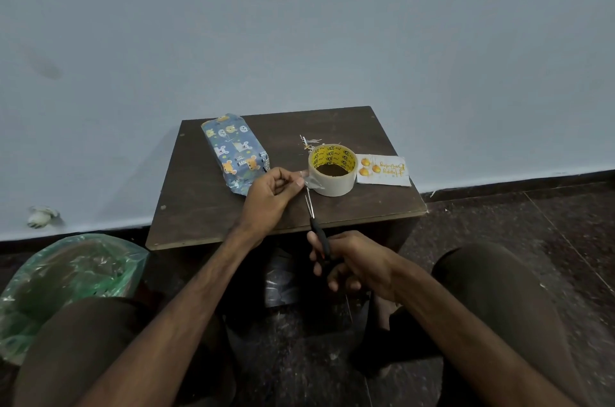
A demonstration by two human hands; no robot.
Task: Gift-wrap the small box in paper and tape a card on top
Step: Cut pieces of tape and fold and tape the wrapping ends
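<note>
The box (233, 150), wrapped in blue paper with cartoon animals, lies at the back left of the small dark table (199, 207). A tape roll (332, 185) with a yellow core stands in the middle. My left hand (271, 197) pinches the loose end of clear tape (312, 182) pulled from the roll. My right hand (352, 262) grips black-handled scissors (318, 233), whose blades point up at the stretched tape. A white card (382, 170) with orange ornaments and gold writing lies right of the roll.
Thin paper scraps (311, 142) lie behind the roll. A bin lined with a green plastic bag (66, 277) stands on the floor at the left. A pale wall rises behind the table. My knees flank the table's front edge.
</note>
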